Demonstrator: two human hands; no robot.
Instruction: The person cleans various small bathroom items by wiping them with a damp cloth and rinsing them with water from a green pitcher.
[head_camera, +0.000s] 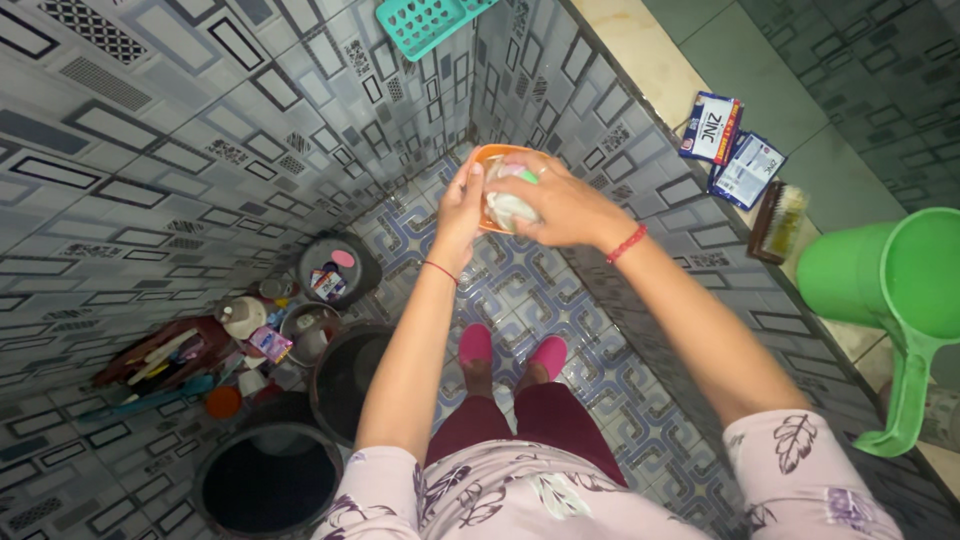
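My left hand (462, 205) grips the rim of a small orange bowl (487, 156), held up in front of me over the tiled floor. My right hand (560, 205) presses a white sponge or cloth (507, 207) with a bit of green against the inside of the bowl. A thin red string is on each wrist. Below are my feet in pink slippers (512, 350).
On the ledge at right stand a green water dipper (895, 285), two sachets (730, 150) and a scrub brush (778, 220). At lower left are dark buckets (268, 478), a round tray of toiletries (335, 268) and a red basket of brushes (165, 360). A teal basket (425, 22) hangs above.
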